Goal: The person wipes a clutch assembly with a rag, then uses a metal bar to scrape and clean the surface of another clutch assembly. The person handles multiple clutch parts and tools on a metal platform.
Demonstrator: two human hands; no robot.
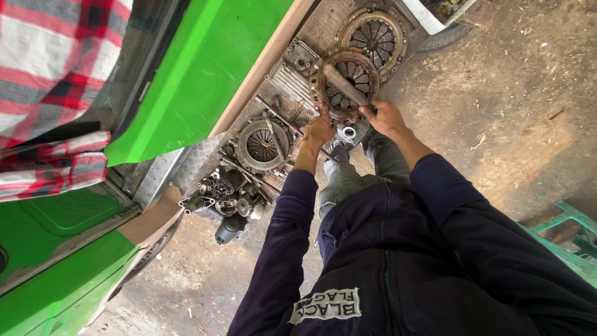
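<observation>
Gripping the near end of a long grey metal bar (346, 85), the right hand (385, 118) is closing its fingers around the shaft, clenched on it, while the left hand (319, 129) is pressing against the near rim of a rusty round clutch pressure plate (345, 79) — whether those fingers are curling under the rim or only resting on it cannot be told. The bar is lying with its long axis running from the right hand up and away across the plate's centre, so the plate is sitting just beyond both hands, the left one being the nearer to its edge. Outward from there, a second rusty round clutch plate (373, 38) is lying just past the first, a smaller grey clutch cover (262, 145) is lying to the left on the same cluttered ground, and a dark greasy engine assembly (225, 202) is sitting beside it. A bright green vehicle body (205, 68) is filling the left side — a red-and-white checked sleeve (53, 165) of another person is resting near it.
</observation>
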